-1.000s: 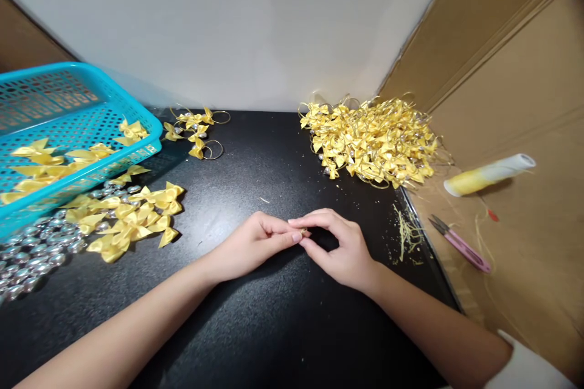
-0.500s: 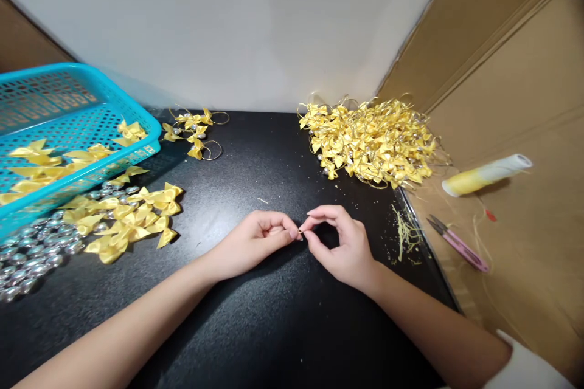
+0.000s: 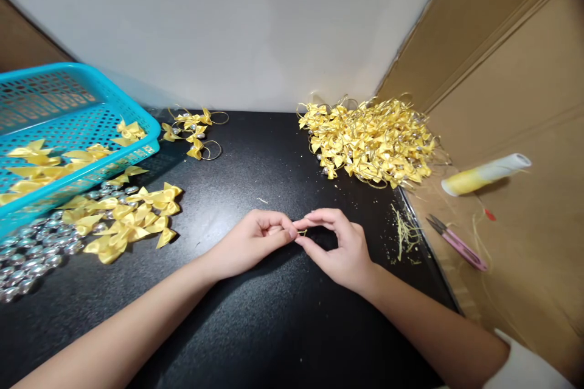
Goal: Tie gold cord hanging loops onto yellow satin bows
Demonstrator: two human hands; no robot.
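Note:
Over the black tabletop (image 3: 255, 346), my left hand (image 3: 249, 243) is closed, thumb and index finger pinching a short bit of thin yellow cord (image 3: 303, 232). My right hand (image 3: 344, 249) meets it, its thumb and fingertips curved around the same cord and touching the left fingertips. Most of the cord is hidden by the fingers. To the left lie loose yellow ribbon bows (image 3: 132, 219) and shiny silver beads (image 3: 31, 258). A few bows with beads and cord loops (image 3: 196, 132) sit farther back.
A blue plastic basket (image 3: 152, 134) holding more bows stands at the left. A large heap of looped bows (image 3: 371, 143) lies at the back right. Thread scraps (image 3: 405, 234), pink thread snips (image 3: 460, 246) and a thread spool (image 3: 486, 175) are at the right, by cardboard (image 3: 515, 91).
My right fingertips have moved slightly left, over the left fingertips, and the right fingers have straightened. More of the yellow cord shows between them. The left hand has barely moved.

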